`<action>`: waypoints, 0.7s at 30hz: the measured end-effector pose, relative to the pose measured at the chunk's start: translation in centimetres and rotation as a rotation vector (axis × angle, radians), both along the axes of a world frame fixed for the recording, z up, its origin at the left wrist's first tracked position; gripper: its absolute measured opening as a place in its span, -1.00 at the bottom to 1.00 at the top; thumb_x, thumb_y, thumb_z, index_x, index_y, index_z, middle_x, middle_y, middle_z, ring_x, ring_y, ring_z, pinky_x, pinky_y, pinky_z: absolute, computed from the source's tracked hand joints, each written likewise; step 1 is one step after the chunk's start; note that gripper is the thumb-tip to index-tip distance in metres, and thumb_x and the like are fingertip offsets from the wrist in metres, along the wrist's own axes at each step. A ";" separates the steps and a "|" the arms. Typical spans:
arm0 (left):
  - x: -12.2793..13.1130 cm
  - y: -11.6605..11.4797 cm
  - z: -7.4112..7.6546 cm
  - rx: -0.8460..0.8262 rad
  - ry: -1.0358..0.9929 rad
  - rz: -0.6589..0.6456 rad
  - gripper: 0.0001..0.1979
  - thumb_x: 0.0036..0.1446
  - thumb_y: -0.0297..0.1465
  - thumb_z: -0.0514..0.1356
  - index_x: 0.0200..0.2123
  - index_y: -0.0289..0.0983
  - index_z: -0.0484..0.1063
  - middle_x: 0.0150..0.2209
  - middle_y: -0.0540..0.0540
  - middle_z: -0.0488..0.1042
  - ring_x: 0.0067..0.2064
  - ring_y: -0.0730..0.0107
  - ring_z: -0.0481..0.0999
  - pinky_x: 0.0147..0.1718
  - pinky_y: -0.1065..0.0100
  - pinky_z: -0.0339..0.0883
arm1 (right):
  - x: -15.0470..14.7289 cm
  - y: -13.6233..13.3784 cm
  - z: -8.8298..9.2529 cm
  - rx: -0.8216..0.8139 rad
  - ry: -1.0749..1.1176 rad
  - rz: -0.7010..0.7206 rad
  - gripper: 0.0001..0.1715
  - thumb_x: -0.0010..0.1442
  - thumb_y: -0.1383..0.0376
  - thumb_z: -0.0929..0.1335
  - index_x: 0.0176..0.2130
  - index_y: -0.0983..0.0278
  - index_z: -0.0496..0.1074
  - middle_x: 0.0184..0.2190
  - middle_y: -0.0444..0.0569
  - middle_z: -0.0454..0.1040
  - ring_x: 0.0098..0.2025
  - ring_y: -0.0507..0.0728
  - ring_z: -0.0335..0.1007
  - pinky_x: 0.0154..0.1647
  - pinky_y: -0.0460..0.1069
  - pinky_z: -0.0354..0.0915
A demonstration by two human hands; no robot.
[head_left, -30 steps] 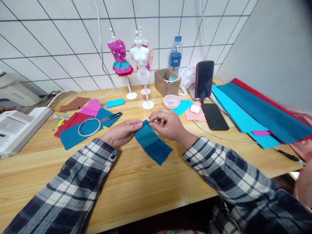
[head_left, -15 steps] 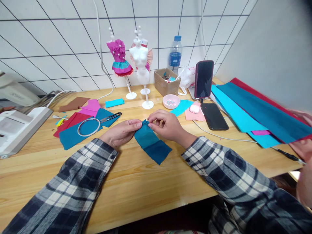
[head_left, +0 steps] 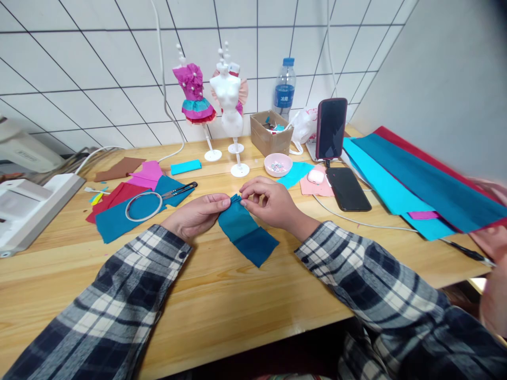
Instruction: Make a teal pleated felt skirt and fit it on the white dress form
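A teal fabric strip lies on the wooden table, its far end gathered into small pleats. My left hand pinches that gathered end from the left with thumb and fingers closed. My right hand pinches the same end from the right, fingers curled. Both hands rest on the table in front of me.
Thread snips and a wire ring lie on fabric scraps at left. Two mini mannequins, a cardboard box, bead bowl, water bottle, two phones and large fabric sheets stand behind and right. Another person's hand is at the right edge.
Nearly nothing: the hands keep pinching the pleated end, and the strip has drawn slightly shorter toward them.
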State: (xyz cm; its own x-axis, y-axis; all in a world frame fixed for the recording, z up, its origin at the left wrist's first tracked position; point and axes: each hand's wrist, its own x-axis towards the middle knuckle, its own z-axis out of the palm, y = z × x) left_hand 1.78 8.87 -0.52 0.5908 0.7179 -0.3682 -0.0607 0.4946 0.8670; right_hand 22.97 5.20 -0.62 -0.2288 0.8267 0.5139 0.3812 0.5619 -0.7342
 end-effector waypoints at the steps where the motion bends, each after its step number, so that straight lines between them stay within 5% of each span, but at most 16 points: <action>1: 0.0 0.0 0.0 -0.001 0.001 0.000 -0.69 -0.19 -0.25 0.52 -0.39 -0.28 0.60 -0.39 -0.09 0.63 -0.32 0.34 0.56 -0.26 0.41 0.47 | 0.0 0.0 0.0 0.000 -0.001 0.002 -0.95 0.13 0.31 0.42 -0.33 0.26 0.51 -0.18 -0.04 0.54 -0.45 -0.03 0.33 -0.36 -0.06 0.30; 10: 0.1 0.1 -0.1 0.032 0.046 -0.003 -0.74 -0.15 -0.29 0.50 -0.40 -0.28 0.59 -0.38 -0.07 0.60 -0.30 0.37 0.53 -0.25 0.40 0.43 | 0.1 -0.2 0.2 0.011 0.029 0.010 -0.95 0.12 0.31 0.41 -0.35 0.26 0.50 -0.16 -0.04 0.53 -0.43 -0.03 0.34 -0.39 -0.08 0.30; 15: 0.3 0.0 0.0 0.075 0.094 -0.003 -0.75 -0.16 -0.25 0.49 -0.43 -0.24 0.59 -0.39 -0.05 0.58 -0.31 0.37 0.50 -0.25 0.38 0.40 | 0.4 -0.1 0.6 -0.079 0.087 -0.023 -0.79 0.21 0.21 0.37 -0.17 0.26 0.50 -0.17 -0.06 0.56 -0.37 0.01 0.38 -0.32 -0.06 0.31; 21: 1.1 -0.4 0.1 0.191 0.191 -0.038 -0.76 -0.14 -0.24 0.47 -0.43 -0.24 0.60 -0.40 -0.03 0.56 -0.35 0.43 0.46 -0.29 0.39 0.34 | 0.4 0.4 0.3 -0.210 -0.179 -0.026 -0.80 0.12 0.18 0.45 -0.28 0.25 0.58 -0.26 -0.07 0.57 -0.31 0.05 0.37 -0.25 -0.03 0.27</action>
State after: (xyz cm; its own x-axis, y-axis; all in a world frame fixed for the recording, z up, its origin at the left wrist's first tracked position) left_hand 2.84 8.50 -0.46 0.5516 0.7635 -0.3358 0.1284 0.3201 0.9386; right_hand 23.39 5.64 -0.36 -0.2780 0.9176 0.2842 0.5274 0.3931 -0.7532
